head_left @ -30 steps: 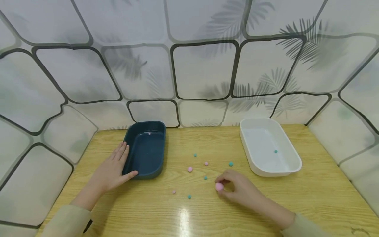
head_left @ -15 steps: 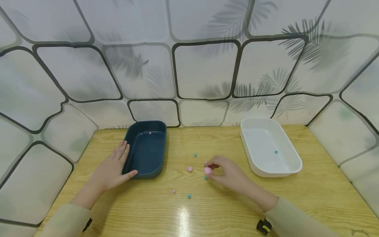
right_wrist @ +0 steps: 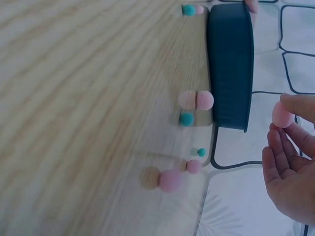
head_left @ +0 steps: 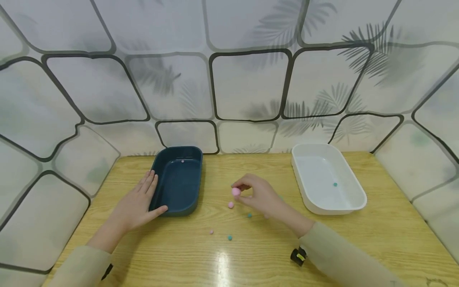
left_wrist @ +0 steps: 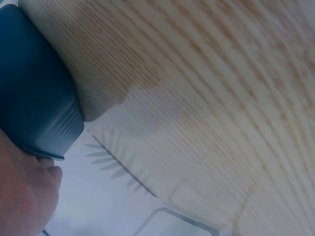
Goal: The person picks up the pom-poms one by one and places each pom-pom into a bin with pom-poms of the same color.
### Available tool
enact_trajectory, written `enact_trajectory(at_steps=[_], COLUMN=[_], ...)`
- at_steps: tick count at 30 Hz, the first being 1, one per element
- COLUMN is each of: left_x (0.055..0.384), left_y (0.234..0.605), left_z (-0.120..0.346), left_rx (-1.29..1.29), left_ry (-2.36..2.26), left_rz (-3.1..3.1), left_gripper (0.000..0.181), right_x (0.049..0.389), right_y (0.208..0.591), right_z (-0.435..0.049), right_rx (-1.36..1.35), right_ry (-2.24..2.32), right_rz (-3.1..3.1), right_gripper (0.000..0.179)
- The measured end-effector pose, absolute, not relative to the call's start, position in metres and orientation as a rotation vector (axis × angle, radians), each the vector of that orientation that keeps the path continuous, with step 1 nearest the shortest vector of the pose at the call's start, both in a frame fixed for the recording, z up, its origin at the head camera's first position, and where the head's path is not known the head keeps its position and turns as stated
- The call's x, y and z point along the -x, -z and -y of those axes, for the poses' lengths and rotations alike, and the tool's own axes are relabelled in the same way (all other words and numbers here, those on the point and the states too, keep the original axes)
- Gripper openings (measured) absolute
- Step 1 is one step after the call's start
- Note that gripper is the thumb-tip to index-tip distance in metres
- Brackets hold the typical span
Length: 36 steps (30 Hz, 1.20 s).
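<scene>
My right hand (head_left: pixel 263 199) pinches a pink ball (head_left: pixel 236 191) between thumb and fingertips, above the middle of the table; the right wrist view shows the same pink ball (right_wrist: pixel 282 115) held clear of the tabletop. My left hand (head_left: pixel 134 207) rests along the left rim of a dark blue tray (head_left: pixel 195 191), fingers straight and thumb at the near corner. One tiny pink ball (head_left: pixel 182 161) lies inside that tray. Below the held ball, another pink ball (head_left: pixel 231 205) sits on the wood, with a teal ball (head_left: pixel 249 215) to its right.
A white tray (head_left: pixel 312 201) stands at the right with one teal ball (head_left: pixel 335 184) in it. Nearer the front lie a small pink ball (head_left: pixel 211 232) and a teal ball (head_left: pixel 230 238). My right forearm partly covers other balls. A patterned wall (head_left: pixel 247 87) closes off the back.
My right hand has carried the pink ball leftward and away from me, from near the white tray toward the blue tray. The left hand has stayed on the blue tray's rim.
</scene>
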<state>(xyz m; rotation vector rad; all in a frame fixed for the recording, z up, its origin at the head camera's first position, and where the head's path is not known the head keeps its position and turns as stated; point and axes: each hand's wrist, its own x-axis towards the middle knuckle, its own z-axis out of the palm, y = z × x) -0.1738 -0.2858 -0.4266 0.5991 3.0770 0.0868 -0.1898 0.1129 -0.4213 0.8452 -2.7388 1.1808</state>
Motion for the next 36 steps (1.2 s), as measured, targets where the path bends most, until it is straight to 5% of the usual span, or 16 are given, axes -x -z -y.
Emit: enact_trajectory(at_steps=[36], left_x=[0.175], left_y=[0.429], left_z=[0.288], left_rx=[-0.603], left_ry=[-0.129], left_rz=[-3.069], left_gripper=[0.109], right_x=[0.253], right_y=[0.396], right_z=[0.007], right_rx=[-0.945], right_ry=[-1.398], right_rz=[2.781], right_gripper=[0.025])
